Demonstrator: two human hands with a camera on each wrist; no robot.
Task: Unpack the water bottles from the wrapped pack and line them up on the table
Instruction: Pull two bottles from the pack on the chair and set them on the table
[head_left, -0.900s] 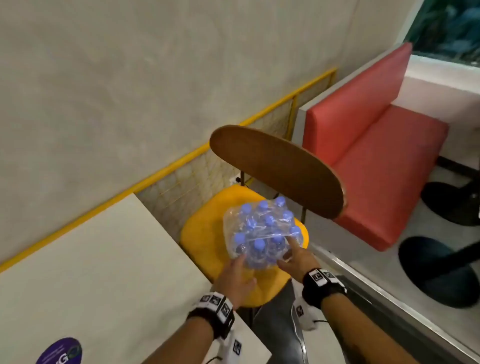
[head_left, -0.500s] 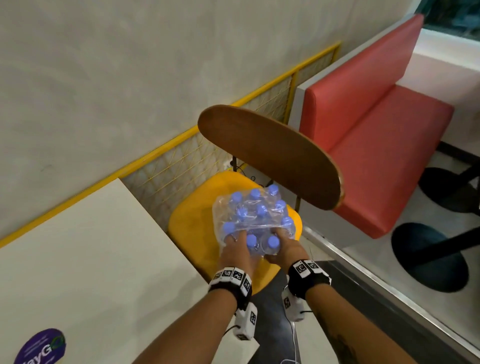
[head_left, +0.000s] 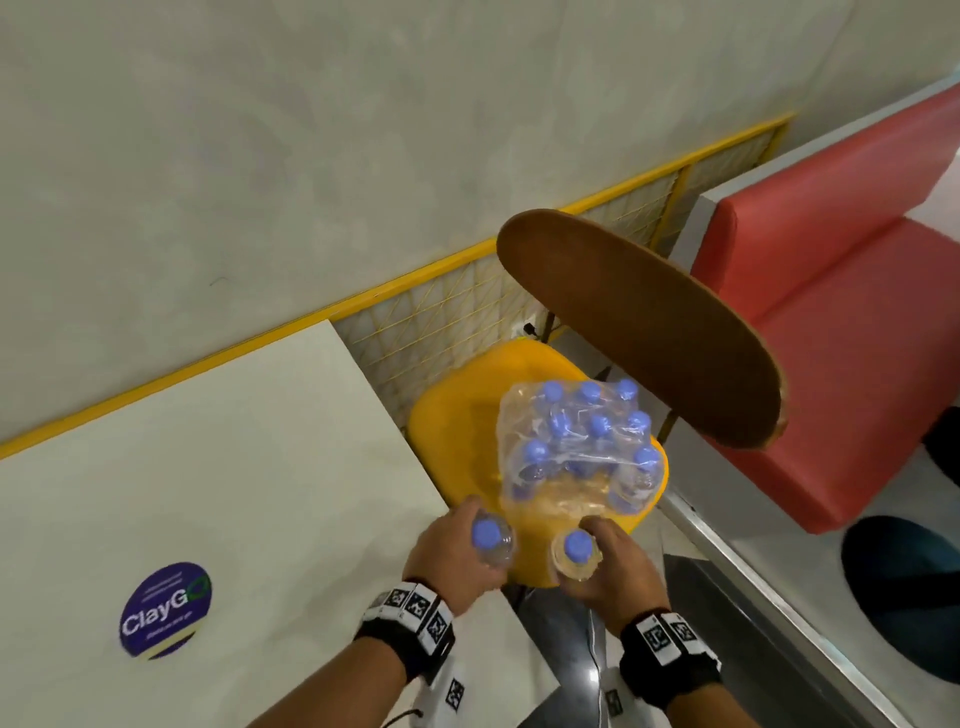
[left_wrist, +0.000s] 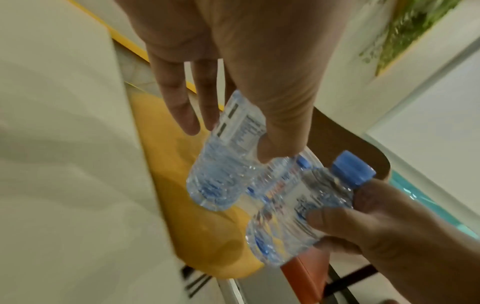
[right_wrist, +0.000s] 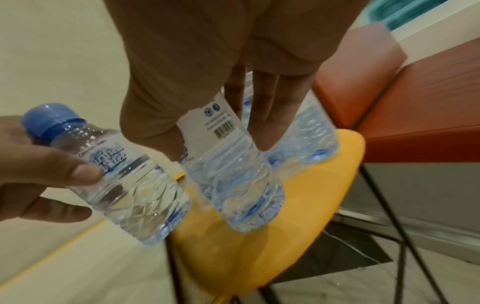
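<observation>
Hands (head_left: 457, 551) each grip one water bottle (head_left: 491, 540) below fingertips (thumb-pinched); judged: carry upright to table (head_left: 208, 467).

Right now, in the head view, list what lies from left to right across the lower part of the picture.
ClayGo sticker → left hand holding a bottle → right hand holding another bottle → dark round table base on the floor.
</observation>
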